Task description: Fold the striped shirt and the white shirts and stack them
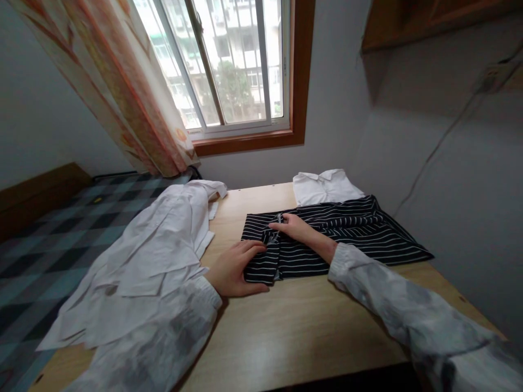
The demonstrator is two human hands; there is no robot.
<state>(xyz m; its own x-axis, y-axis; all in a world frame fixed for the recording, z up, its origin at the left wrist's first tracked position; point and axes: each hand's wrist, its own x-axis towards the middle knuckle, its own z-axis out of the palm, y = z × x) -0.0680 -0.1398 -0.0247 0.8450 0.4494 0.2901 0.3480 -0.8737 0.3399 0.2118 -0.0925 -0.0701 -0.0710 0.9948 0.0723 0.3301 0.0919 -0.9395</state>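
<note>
- A striped shirt (339, 234), black with thin white lines, lies partly folded on a wooden counter (310, 326) in the middle of the frame, spreading toward the right.
- The left hand (237, 269) rests flat at the shirt's lower left corner, fingers together and stretched out, pressing the folded edge against the counter.
- The right hand (298, 228) lies on top of the shirt near its centre; its fingers are drawn together, pinching a small fold of the cloth.
- Both arms wear pale, loose sleeves that enter from the bottom of the frame.
- A crumpled white shirt (155, 261) sprawls over the left side of the counter, just beside the left hand.
- A folded white shirt (324, 185) with its collar showing sits behind the striped one, touching its far edge.
- At the upper left, a window (229, 65) with an orange patterned curtain (122, 87).
- At the far left, a bed (53, 239) with a blue checked cover.
</note>
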